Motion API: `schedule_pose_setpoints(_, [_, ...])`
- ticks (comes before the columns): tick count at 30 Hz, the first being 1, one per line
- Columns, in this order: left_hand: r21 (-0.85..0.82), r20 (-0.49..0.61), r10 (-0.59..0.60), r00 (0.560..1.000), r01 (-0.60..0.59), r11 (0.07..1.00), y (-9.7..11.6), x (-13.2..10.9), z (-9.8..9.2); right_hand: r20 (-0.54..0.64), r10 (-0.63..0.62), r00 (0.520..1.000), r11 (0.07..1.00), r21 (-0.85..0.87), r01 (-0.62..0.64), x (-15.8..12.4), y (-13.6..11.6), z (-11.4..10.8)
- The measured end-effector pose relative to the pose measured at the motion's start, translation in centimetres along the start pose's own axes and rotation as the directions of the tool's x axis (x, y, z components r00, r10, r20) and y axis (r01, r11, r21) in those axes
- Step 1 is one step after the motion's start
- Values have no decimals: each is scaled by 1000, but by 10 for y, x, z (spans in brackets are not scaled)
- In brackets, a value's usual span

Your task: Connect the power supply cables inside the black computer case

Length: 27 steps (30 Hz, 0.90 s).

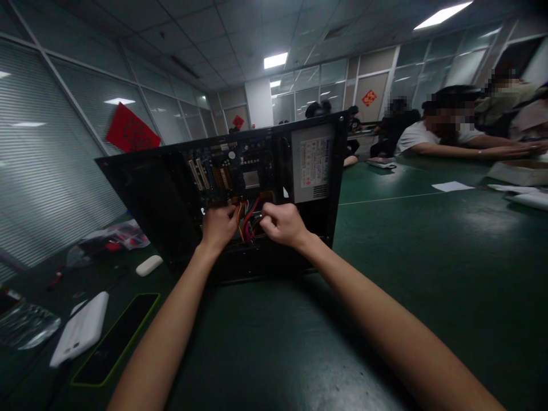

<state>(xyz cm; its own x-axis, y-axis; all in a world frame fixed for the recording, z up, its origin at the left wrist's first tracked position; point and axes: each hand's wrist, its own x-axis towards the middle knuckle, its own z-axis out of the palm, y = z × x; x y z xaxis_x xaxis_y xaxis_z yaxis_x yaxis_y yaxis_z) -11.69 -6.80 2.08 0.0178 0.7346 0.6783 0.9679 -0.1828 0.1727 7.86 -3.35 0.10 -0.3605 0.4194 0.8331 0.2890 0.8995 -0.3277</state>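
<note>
An opened black computer case (250, 268) stands upright on the table, its inside facing me. A motherboard (233, 171) shows in its upper middle, and a silver power supply (314, 165) with a white label sits at the upper right. A bundle of orange, red and black cables (247, 220) hangs at the middle of the case. From the left, my left hand (219, 225) is closed at the cables, fingertips pinching by the orange wires. My right hand (285, 224) is curled into a fist at the bundle's right side, with dark wires at its fingers. The exact grip points are partly hidden.
On the green table (411, 245) at left lie a phone with a green edge (117, 337), a white device (81, 328), a white oval case (149, 265), a clear plastic bottle (28, 322) and plastic bags (111, 240). People sit at the right near paper (452, 186).
</note>
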Motion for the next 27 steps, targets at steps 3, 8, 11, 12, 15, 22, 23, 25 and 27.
schedule_pose_setpoints(3, [0,-14,3,1000,-3,1000,-2,0,0,1,-194,981,977,-94,193,-5,0,2])
schedule_pose_setpoints(8, [4,-26,3,1000,-3,1000,-5,1,-1,-61,-201,978,977,-90,195,-4,4,4])
schedule_pose_setpoints(11, [9,-19,0,1000,0,1000,-5,1,-1,-65,-194,979,977,-104,186,-3,6,4])
schedule_pose_setpoints(12, [11,-20,1,1000,0,1000,-5,1,-1,-60,-191,980,976,-114,184,-3,6,4])
schedule_pose_setpoints(15, [15,-14,-1,1000,1,1000,-3,1,-2,-57,-182,982,974,-144,172,-3,7,4])
schedule_pose_setpoints(22, [22,-2,-9,1000,9,1000,-3,1,-1,-71,-170,983,974,-161,157,-3,10,8])
schedule_pose_setpoints(23, [25,-2,-5,1000,5,1000,-3,1,-1,-79,-170,982,974,-163,155,-3,10,8])
schedule_pose_setpoints(25, [28,-4,3,1000,-3,1000,-3,1,-1,-92,-177,980,973,-169,160,-3,10,8])
schedule_pose_setpoints(27, [32,-6,4,1000,-3,999,-3,0,-1,-96,-199,975,968,-173,181,-4,9,7])
